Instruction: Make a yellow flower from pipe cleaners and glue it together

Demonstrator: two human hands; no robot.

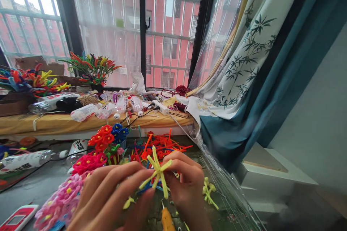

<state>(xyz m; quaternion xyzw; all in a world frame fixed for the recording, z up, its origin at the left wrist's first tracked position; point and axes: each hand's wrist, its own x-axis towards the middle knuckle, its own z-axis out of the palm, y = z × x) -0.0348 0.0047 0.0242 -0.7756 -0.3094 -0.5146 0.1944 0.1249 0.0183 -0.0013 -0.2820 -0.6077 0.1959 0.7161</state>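
Between my two hands is a yellow pipe cleaner piece (157, 169), its several short arms spreading out from the middle like a star. My left hand (114, 195) pinches it from the left side, fingers bent. On the right, my right hand (187, 184) grips an arm of it between thumb and fingers. Just below lies a tool with an orange handle (167, 220) and a thin metal tip. More yellow pipe cleaner pieces (208, 191) lie right of my right hand.
Pink pipe cleaner flowers (63, 198) and red flowers (101, 138) stand at left. Loose red pipe cleaners (159, 146) lie behind my hands. Long thin wires (225, 191) run along the right. A handheld device (20, 218) lies front left. Plastic bottles (85, 112) and a power strip (160, 107) line the windowsill.
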